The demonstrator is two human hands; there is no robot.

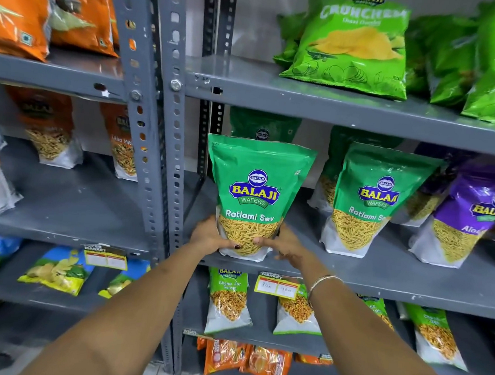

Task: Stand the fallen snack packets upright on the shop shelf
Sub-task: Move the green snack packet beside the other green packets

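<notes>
Steadying the Ratlami Sev packet upright at the shelf's front-left corner, I have my left hand and right hand pinching its base from both sides. A 2nd Ratlami Sev packet already stands alongside. Nothing blocks it; the purple packet leans, maybe next.

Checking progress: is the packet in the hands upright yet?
Upright: the packet stands top-up on the shelf edge, both hands gripping its base.
</notes>
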